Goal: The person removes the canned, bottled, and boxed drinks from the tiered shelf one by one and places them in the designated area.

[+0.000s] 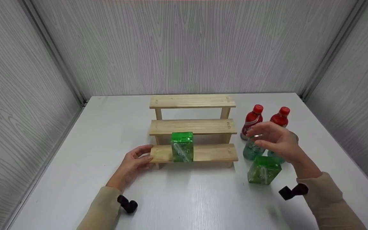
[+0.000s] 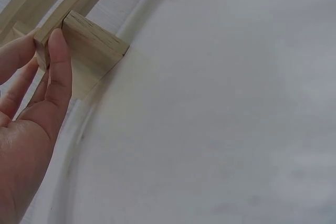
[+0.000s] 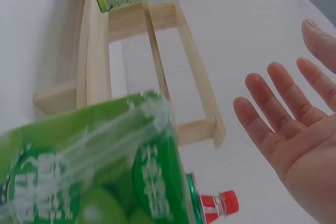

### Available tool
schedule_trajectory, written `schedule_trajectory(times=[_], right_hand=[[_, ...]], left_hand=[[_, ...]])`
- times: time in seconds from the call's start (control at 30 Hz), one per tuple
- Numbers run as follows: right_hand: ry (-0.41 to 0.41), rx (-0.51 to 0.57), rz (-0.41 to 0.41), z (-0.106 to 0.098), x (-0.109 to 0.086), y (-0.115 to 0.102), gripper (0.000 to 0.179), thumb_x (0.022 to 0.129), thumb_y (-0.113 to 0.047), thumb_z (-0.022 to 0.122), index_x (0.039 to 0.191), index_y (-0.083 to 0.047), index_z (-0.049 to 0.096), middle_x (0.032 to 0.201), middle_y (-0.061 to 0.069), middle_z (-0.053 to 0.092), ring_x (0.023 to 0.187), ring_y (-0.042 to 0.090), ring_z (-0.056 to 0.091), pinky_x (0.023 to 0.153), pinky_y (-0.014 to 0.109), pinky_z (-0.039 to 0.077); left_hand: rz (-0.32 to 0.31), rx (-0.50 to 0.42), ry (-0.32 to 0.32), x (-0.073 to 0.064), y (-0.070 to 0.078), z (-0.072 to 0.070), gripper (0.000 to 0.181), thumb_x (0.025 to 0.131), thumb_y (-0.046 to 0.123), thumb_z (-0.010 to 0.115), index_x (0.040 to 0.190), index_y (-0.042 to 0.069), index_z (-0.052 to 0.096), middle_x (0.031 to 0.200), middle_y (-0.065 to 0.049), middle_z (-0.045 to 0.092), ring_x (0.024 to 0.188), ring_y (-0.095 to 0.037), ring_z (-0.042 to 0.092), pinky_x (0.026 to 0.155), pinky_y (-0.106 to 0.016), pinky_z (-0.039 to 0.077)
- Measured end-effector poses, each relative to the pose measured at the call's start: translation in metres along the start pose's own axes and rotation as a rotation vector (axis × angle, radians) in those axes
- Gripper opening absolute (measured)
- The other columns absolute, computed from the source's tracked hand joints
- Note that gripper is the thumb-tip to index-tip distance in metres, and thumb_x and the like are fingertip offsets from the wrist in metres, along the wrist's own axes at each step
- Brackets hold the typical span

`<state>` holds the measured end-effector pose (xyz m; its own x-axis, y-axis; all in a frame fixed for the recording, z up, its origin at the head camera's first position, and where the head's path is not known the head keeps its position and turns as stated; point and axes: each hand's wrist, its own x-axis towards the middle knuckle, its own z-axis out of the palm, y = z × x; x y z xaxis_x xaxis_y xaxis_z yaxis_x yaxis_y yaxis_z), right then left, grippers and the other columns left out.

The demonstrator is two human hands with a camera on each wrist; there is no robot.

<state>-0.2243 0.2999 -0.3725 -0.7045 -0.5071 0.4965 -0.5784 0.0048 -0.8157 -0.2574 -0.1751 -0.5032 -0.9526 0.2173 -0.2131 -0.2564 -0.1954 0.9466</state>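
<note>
A three-step wooden shelf stands on the white table. My left hand pinches the left end of its lowest step, the thumb and fingers on the board's edge in the left wrist view. A green juice box with a straw stands upright on that step. My right hand, empty with fingers spread, hovers over two blue-green cans, the nearer one partly visible below the fingers. Closer to me a second green juice box is on the table; it looms large in the right wrist view.
Two red-capped bottles, one left of the other, stand behind the cans, right of the shelf. Grey wood-grain panels enclose the white table at the back and both sides.
</note>
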Motion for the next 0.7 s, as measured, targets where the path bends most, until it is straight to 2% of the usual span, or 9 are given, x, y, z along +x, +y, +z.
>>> schedule_trajectory(times=[0.27, 0.47, 0.7], right_hand=[[0.013, 0.032, 0.037, 0.022, 0.019, 0.003, 0.036, 0.085, 0.011, 0.058, 0.119, 0.01, 0.049, 0.111, 0.028, 0.057, 0.102, 0.032, 0.058, 0.085, 0.035, 0.049], [0.007, 0.049, 0.061, 0.042, 0.029, 0.007, 0.036, 0.086, 0.009, 0.059, 0.12, 0.011, 0.048, 0.111, 0.031, 0.055, 0.102, 0.035, 0.058, 0.084, 0.035, 0.05], [0.015, 0.049, 0.165, 0.062, 0.039, 0.017, 0.037, 0.086, 0.0, 0.063, 0.12, 0.006, 0.051, 0.112, 0.025, 0.058, 0.104, 0.039, 0.055, 0.083, 0.037, 0.05]], left_hand=[[-0.012, 0.024, 0.008, 0.0, 0.001, -0.001, 0.057, 0.076, 0.012, 0.076, 0.128, 0.008, 0.053, 0.128, -0.012, 0.051, 0.101, -0.024, 0.058, 0.081, -0.035, 0.05], [-0.011, 0.033, 0.022, 0.0, 0.003, 0.001, 0.057, 0.075, 0.012, 0.078, 0.127, 0.009, 0.054, 0.127, -0.011, 0.052, 0.099, -0.023, 0.058, 0.078, -0.033, 0.051], [0.0, 0.036, 0.027, 0.0, 0.001, 0.002, 0.056, 0.075, 0.012, 0.078, 0.126, 0.008, 0.054, 0.126, -0.011, 0.052, 0.097, -0.024, 0.059, 0.075, -0.032, 0.051]])
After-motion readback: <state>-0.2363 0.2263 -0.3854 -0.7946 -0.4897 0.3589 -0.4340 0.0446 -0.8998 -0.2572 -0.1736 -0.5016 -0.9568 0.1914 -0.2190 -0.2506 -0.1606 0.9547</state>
